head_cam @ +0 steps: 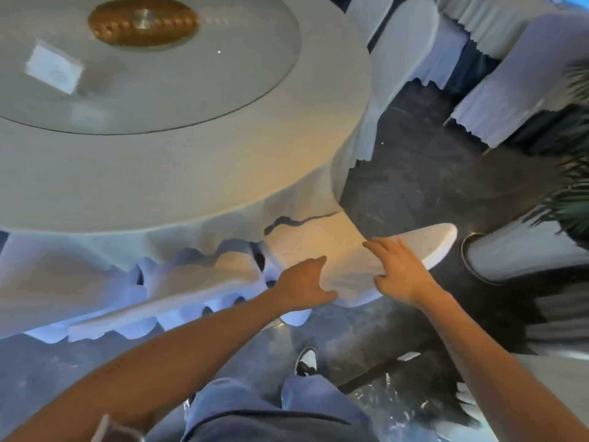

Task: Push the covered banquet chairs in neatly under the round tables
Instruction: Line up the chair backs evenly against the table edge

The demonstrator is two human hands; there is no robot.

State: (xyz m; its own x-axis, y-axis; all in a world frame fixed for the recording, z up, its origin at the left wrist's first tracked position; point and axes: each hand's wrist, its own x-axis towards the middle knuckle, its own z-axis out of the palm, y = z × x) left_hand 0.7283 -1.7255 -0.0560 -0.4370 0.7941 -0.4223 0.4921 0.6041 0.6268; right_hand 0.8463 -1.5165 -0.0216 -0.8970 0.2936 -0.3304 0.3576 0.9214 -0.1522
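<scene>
A round table (165,173) under a white cloth fills the upper left. A white-covered banquet chair (318,244) stands right in front of me, its seat part way under the cloth's scalloped hem and its back top (430,240) reaching out to the right. My left hand (302,285) rests on the left end of the chair back with fingers straight. With spread fingers, my right hand (398,269) lies flat on the back top near its middle. Another covered chair (159,301) sits pushed in on the left.
A glass turntable (159,74) with a brass centre and a white card lies on the table. More covered chairs (401,59) stand at the upper right. A potted palm (570,193) and its white planter (522,256) are close on the right. Dark marble floor surrounds my feet.
</scene>
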